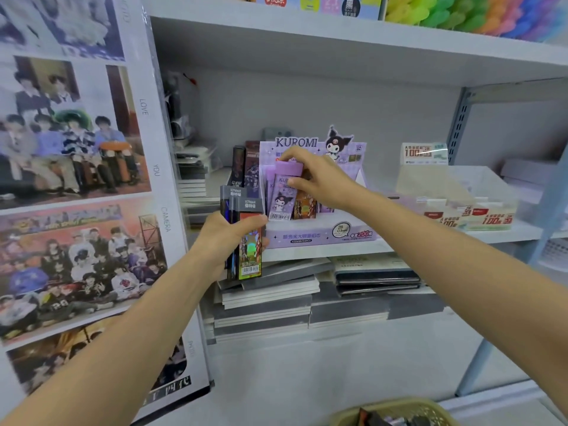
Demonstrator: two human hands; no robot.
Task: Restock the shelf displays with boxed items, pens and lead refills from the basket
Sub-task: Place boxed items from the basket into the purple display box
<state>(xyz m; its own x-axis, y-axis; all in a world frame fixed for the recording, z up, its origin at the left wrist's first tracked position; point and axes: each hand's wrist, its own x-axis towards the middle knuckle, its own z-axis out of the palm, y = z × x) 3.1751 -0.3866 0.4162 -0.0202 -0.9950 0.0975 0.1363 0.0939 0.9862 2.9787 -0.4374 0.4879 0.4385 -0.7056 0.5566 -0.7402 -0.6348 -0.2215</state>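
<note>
Right hand (319, 179) pinches the purple refill case (281, 195) by its cap, at the front-left slot of the display box (322, 238). Left hand (221, 241) grips a bundle of dark boxes (246, 238) just left of the display box. Advice: case upright, label forward, seat fully before release.

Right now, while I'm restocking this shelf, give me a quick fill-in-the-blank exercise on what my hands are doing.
1. The right hand pinches a ____ lead refill case at the display box.
2. The left hand grips a stack of boxes labelled ____.
3. The display box's header reads ____.
4. The basket sits at the ____ edge of the view.

Missing words: purple; Ultraman; Kuromi; bottom.
</note>
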